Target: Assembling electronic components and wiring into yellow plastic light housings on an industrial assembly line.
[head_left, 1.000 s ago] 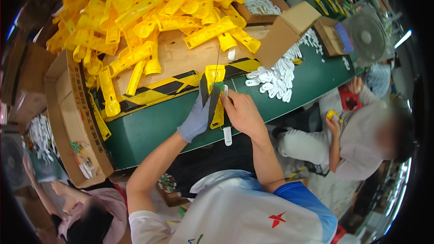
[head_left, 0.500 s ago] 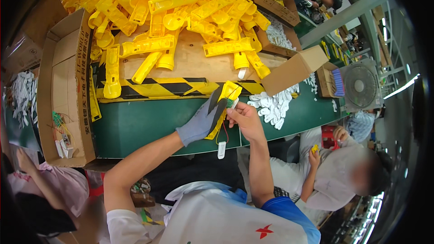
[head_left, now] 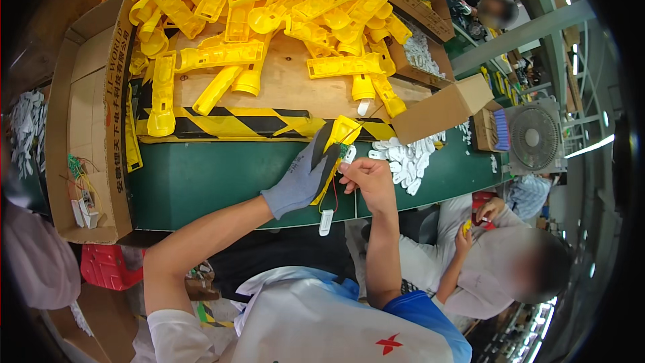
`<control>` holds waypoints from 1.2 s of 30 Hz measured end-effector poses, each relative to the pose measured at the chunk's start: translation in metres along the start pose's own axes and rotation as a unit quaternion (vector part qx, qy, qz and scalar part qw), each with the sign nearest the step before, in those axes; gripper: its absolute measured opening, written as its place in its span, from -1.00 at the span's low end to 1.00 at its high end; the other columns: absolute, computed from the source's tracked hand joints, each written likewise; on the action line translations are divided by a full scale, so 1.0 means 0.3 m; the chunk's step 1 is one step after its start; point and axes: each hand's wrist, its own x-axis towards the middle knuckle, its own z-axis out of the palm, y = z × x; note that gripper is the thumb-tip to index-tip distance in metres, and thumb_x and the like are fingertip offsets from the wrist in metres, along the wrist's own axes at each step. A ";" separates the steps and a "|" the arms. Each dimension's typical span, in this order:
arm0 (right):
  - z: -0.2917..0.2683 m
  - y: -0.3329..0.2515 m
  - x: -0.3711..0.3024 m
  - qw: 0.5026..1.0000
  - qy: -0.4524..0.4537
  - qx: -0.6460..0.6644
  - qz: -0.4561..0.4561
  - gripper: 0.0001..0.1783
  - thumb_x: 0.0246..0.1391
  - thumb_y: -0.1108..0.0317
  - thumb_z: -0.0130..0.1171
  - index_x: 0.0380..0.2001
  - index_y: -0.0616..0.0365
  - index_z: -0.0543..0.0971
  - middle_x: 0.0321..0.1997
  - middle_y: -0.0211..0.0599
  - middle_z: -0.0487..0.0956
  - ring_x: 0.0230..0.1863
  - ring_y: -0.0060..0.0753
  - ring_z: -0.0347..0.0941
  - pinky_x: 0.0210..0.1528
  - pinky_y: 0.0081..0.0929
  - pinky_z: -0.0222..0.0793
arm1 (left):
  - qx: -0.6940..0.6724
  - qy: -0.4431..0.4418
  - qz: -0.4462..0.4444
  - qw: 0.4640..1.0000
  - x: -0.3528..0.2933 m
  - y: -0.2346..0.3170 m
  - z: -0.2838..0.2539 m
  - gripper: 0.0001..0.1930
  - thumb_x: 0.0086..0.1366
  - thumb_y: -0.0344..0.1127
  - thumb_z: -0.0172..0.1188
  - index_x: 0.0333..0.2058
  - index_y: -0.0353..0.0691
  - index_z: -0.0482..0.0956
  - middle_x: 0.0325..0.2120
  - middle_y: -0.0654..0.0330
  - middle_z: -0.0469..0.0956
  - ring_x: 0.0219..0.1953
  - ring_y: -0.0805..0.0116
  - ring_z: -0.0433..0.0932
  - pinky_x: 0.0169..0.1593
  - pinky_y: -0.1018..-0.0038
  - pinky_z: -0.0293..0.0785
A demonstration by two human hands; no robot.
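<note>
My left hand (head_left: 295, 180), in a grey-blue glove with dark fingertips, grips a yellow plastic housing (head_left: 345, 129) tilted above the green bench. A small green circuit board (head_left: 343, 150) with thin wires lies at the housing, next to a white plastic piece (head_left: 349, 154). From it a red wire hangs down to another white plastic piece (head_left: 326, 222) by the bench's front edge. My bare right hand (head_left: 371, 180) is closed in a pinch just below and beside the first white piece. What its fingertips hold, if anything, is too small to make out.
A large heap of yellow housings (head_left: 269, 17) covers the wooden board behind striped tape (head_left: 242, 125). White pieces (head_left: 406, 161) lie right, by a cardboard flap (head_left: 437, 111). An open carton (head_left: 84, 128) with wired parts stands left. A fan (head_left: 534, 138) and a co-worker (head_left: 480, 255) are at right.
My right fingertips have drawn slightly down from the white piece, which shows more now. The left hand keeps its grip. The person at left has shifted, uncovering a red stool.
</note>
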 end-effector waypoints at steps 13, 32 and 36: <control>0.029 0.056 0.026 0.996 -0.043 0.073 -0.030 -0.80 0.06 0.48 0.32 -0.24 0.18 0.54 -0.37 -0.40 0.62 -0.43 -0.69 0.51 -0.36 -0.73 0.43 | 0.037 -0.012 0.033 0.999 -0.018 -0.050 -0.027 -0.44 0.48 -0.18 -0.06 0.34 -0.29 0.07 0.10 0.04 0.39 0.06 0.39 0.37 0.15 0.46 0.32; 0.084 0.074 0.003 0.986 0.028 0.078 -0.146 -0.50 0.06 0.61 0.29 0.10 0.38 0.46 -0.05 -0.17 0.61 -0.07 -0.50 0.56 0.00 -0.58 0.49 | 0.158 0.022 0.024 0.987 -0.004 0.068 0.005 -0.40 0.33 -0.40 -0.04 0.34 -0.18 0.10 0.03 -0.23 0.46 0.04 -0.19 0.50 0.09 0.24 0.43; 0.024 0.078 0.040 0.988 -0.021 0.091 -0.124 -0.53 0.12 0.55 0.24 0.12 0.40 0.45 -0.02 -0.11 0.61 -0.08 -0.46 0.58 -0.01 -0.53 0.52 | 0.196 0.044 0.081 0.976 -0.002 0.023 0.002 -0.47 0.35 -0.40 -0.07 0.30 -0.18 0.17 -0.03 -0.20 0.50 0.01 -0.16 0.51 0.05 0.19 0.45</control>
